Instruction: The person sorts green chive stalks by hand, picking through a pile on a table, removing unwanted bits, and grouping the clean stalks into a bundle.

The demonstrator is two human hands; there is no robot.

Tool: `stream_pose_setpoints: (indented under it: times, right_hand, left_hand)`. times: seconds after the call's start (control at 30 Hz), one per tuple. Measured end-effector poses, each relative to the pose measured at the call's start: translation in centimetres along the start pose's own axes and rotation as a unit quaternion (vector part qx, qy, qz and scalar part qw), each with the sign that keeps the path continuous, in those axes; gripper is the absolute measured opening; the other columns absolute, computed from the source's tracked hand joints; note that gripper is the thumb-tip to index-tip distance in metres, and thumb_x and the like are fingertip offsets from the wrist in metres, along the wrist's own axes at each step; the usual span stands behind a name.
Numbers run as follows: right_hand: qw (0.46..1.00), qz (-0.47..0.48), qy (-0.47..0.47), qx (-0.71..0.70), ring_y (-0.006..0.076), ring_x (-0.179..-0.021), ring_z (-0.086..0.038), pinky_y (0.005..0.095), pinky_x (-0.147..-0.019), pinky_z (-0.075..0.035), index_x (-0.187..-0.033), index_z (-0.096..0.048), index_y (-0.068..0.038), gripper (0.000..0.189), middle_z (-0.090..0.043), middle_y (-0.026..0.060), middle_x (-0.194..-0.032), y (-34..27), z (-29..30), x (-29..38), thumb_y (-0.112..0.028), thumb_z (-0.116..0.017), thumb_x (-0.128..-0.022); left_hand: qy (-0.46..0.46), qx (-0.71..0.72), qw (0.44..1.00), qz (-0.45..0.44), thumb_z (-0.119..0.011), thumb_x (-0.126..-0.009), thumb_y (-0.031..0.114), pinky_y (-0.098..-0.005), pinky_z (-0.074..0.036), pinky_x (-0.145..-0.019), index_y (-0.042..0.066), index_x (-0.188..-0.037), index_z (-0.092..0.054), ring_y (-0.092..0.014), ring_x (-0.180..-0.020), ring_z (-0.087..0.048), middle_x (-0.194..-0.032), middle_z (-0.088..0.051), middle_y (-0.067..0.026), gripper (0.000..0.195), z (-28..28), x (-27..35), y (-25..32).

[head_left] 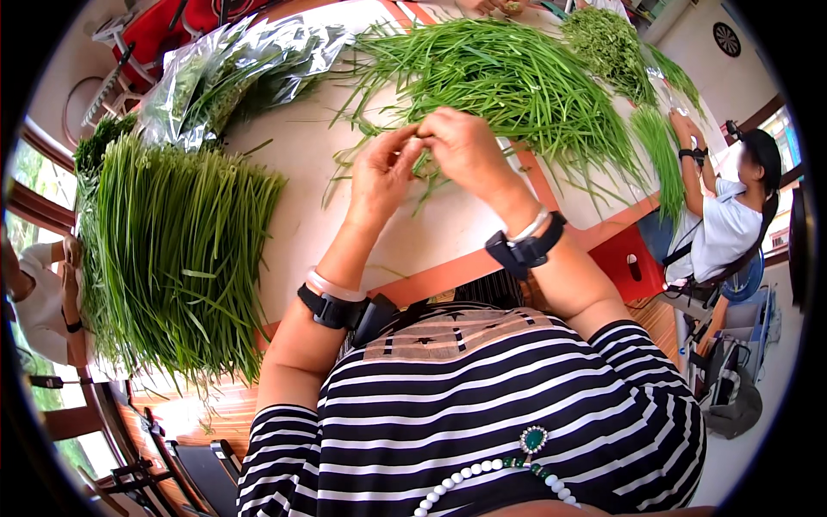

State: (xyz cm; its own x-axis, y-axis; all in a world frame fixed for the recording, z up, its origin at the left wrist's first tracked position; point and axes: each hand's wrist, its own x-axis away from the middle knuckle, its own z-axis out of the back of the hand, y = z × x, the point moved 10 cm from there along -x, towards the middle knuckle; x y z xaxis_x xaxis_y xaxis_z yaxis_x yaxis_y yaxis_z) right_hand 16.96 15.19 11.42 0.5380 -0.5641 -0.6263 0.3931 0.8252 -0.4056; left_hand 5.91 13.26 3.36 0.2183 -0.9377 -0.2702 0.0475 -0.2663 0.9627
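My left hand point(386, 169) and my right hand point(462, 145) meet fingertip to fingertip above the white tabletop point(310, 194), at the near edge of a loose heap of long green leaves point(510, 84), which look like garlic chives. Thin green stems show just below the fingers; whether the fingertips pinch one of them cannot be told. To the left of my hands lies a thick, aligned stack of the same kind of leaves point(181, 258), its cut ends towards the far side and its tips over the near table edge.
Clear plastic bags point(194, 97) with greens lie at the back left. A pile of finer greens point(607, 48) is at the far right, near a smaller chive bundle point(659, 148). One co-worker point(717, 213) sits at the right, another point(45, 297) at the left. A red stool point(630, 265) stands under the right edge.
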Motion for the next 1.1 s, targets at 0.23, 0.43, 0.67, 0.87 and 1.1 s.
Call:
stream_pose_setpoints:
  times: [0.23, 0.43, 0.67, 0.87, 1.1]
  right_hand:
    - [0.999, -0.026, -0.031, -0.004, 0.0335, -0.076, -0.062, 0.0397, -0.066, -0.050, -0.090, -0.062, -0.002, 0.014, -0.063, 0.0130, -0.085, -0.1, 0.0, 1.7, -0.001, -0.064, -0.076]
    - [0.977, -0.126, -0.070, 0.156, 0.0331, -0.092, -0.062, 0.0394, -0.079, -0.050, -0.110, -0.062, -0.004, 0.034, -0.061, 0.0140, -0.105, 6.8, 5.1, 5.3, 0.002, -0.060, -0.076]
    - [0.908, -0.120, -0.090, 0.392, 0.0363, -0.108, -0.054, 0.0414, -0.087, -0.052, -0.134, -0.048, -0.010, 0.066, -0.048, 0.0163, -0.130, 11.6, 8.6, 4.7, 0.008, -0.062, -0.072]
    - [0.873, -0.120, -0.138, 0.452, 0.0333, -0.111, -0.052, 0.0470, -0.087, -0.049, -0.121, -0.057, -0.015, 0.050, -0.053, 0.0133, -0.121, 15.0, 7.1, 1.7, 0.002, -0.062, -0.074]
    - [0.905, -0.107, -0.148, 0.385, 0.0321, -0.098, -0.058, 0.0478, -0.080, -0.051, -0.095, -0.060, -0.011, 0.022, -0.063, 0.0087, -0.094, 16.2, 8.1, -0.5, -0.004, -0.062, -0.075]
  left_hand:
    - [0.004, 0.104, 0.992, 0.068, -0.058, -0.094, 0.011, -0.0184, -0.037, -0.048, 0.000, -0.097, -0.066, -0.004, -0.056, -0.048, -0.075, -0.063, -0.0024, 0.014, 0.8, -0.4, -1.3]
    - [-0.026, 0.157, 0.987, 0.036, -0.057, -0.094, 0.013, -0.0190, -0.036, -0.050, -0.001, -0.099, -0.062, -0.005, -0.056, -0.046, -0.077, -0.061, -0.0028, 0.016, 0.3, -0.3, 0.7]
    - [0.048, 0.089, 0.995, 0.003, -0.064, -0.088, 0.007, -0.0186, -0.036, -0.046, 0.001, -0.101, -0.060, -0.003, -0.057, -0.046, -0.077, -0.060, -0.0006, 0.015, 1.9, -0.3, 0.9]
    - [0.035, 0.046, 0.998, 0.016, -0.070, -0.084, 0.007, -0.0189, -0.046, -0.062, 0.001, -0.100, -0.061, -0.005, -0.069, -0.055, -0.080, -0.062, 0.0005, 0.019, 1.4, -0.3, 0.2]
    - [0.022, -0.018, 1.000, -0.008, -0.069, -0.086, 0.012, -0.0186, -0.043, -0.058, 0.001, -0.100, -0.063, -0.004, -0.069, -0.056, -0.081, -0.064, 0.0007, 0.019, 1.5, -0.6, -0.4]
